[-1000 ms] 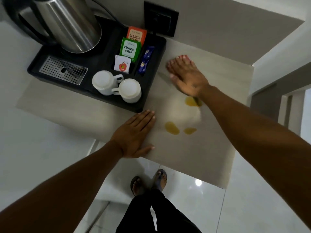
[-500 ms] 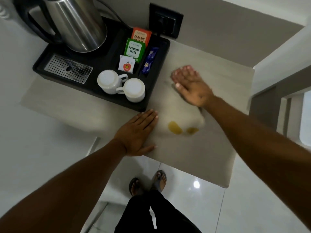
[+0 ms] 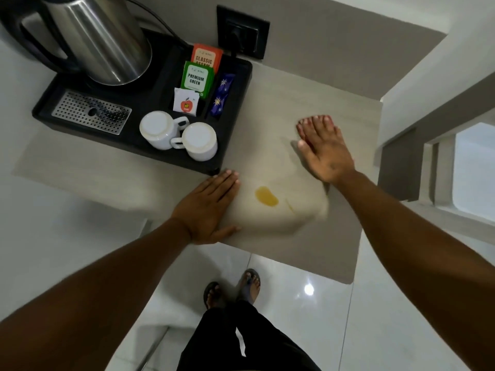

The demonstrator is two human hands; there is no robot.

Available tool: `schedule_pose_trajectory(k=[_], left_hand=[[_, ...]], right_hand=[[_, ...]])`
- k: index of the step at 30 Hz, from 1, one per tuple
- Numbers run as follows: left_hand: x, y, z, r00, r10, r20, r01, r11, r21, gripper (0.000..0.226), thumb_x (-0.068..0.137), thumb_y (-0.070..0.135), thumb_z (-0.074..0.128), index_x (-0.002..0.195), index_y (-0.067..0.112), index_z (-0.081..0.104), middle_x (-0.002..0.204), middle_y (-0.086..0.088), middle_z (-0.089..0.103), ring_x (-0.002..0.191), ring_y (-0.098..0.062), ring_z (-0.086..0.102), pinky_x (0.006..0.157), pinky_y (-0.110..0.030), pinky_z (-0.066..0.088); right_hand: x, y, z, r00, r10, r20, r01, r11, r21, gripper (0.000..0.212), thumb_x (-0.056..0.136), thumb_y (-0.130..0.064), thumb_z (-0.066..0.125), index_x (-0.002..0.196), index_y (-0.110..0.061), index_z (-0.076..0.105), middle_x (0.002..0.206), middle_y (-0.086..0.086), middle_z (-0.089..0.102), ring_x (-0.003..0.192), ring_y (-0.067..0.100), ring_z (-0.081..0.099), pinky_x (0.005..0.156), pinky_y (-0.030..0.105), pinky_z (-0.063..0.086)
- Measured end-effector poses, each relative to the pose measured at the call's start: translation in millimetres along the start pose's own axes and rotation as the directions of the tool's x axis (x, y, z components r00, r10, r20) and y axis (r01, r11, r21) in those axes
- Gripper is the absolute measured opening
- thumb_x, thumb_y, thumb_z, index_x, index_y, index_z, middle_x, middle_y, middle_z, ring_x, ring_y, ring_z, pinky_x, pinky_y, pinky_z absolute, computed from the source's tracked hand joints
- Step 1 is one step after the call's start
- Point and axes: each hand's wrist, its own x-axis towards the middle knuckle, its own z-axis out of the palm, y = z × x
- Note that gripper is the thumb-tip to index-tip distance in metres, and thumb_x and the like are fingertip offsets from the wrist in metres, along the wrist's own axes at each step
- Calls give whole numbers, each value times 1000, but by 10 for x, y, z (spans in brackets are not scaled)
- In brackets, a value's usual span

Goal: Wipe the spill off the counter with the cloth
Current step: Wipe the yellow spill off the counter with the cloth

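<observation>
A yellow spill [image 3: 266,196] lies as one puddle with a thin streak to its right on the beige counter [image 3: 308,253]. A pale beige cloth [image 3: 305,212], blurred and close to the counter's colour, spreads from under my right hand [image 3: 324,151] down to the spill. That hand presses flat on the cloth with its fingers spread, up and to the right of the puddle. My left hand [image 3: 209,207] rests flat and open on the counter's front edge, just left of the puddle, holding nothing.
A black tray [image 3: 238,84] at the back left carries a steel kettle [image 3: 101,41], two upturned white cups [image 3: 158,129], and tea sachets [image 3: 197,79]. A wall socket [image 3: 242,30] sits behind it. The counter ends at right and front; my sandalled feet [image 3: 233,290] stand below.
My right hand has slid the cloth to the right across the counter. Two of three yellow spots are gone; one puddle and a streak are left. My left hand has stayed put.
</observation>
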Motion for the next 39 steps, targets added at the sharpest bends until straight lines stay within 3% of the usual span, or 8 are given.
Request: schedule_pose_trajectory(k=[7,10,17,21,26,29,34,39], left_hand=[[-60,26,-58,999,-37,31,37,999,0,97,97,71,31,162,3,8,171,-18,10,160,-29,3,129,-47,11],[-208,-27,-33,999,-38,21,38,999,33,98,97,73,28,162,3,9,171,-18,13,160,-28,4,129,-46,9],[-257,-54,-23,999,-35,16,35,999,40,100,95,74,28,161,1,11,170,-20,15,159,-30,8,128,-50,14],[-258,-57,-33,999,-33,30,31,999,40,100,95,73,34,161,0,13,170,-21,17,159,-32,11,128,-51,15],[-260,-66,-32,1000,-25,15,24,999,33,98,95,72,34,160,0,17,170,-21,17,159,-31,10,127,-52,15],[-270,-61,-36,1000,-14,4,14,999,36,98,96,73,31,160,-1,18,170,-20,18,159,-31,10,128,-51,14],[-268,-47,-46,999,-24,26,22,997,75,99,97,75,23,161,0,12,171,-19,10,159,-30,5,128,-50,13],[-267,-45,-72,998,-20,59,14,996,87,99,96,75,17,161,0,9,171,-19,8,160,-30,2,128,-50,11]], right_hand=[[-1007,-449,446,962,-263,66,267,962,-59,69,102,-61,16,162,-26,9,170,7,5,156,29,-3,125,50,8],[-1488,-45,435,981,-184,64,187,982,-36,69,102,-64,18,161,-34,-3,170,0,-3,156,20,-9,125,50,6],[-763,-155,293,997,72,2,-72,997,-14,78,97,-71,9,161,-28,13,170,6,4,156,27,-7,125,50,2],[-478,-769,426,997,-71,30,71,997,-12,73,99,-69,14,161,-30,13,170,6,6,156,28,-7,125,47,-1],[-1478,-1104,684,967,-243,76,244,970,-10,71,102,-66,18,161,-31,-2,170,6,0,156,27,-9,125,53,6],[-1873,-676,630,989,-115,94,117,993,-16,73,100,-69,18,161,-32,4,170,4,5,156,24,-5,124,56,12],[-1251,-546,391,973,226,40,-227,974,24,86,91,-77,2,162,-28,3,170,6,-6,154,26,-17,125,49,-4],[-1164,-1334,636,995,100,21,-100,995,16,75,97,-71,5,160,-31,-1,169,8,-7,154,28,-18,124,48,-5]])
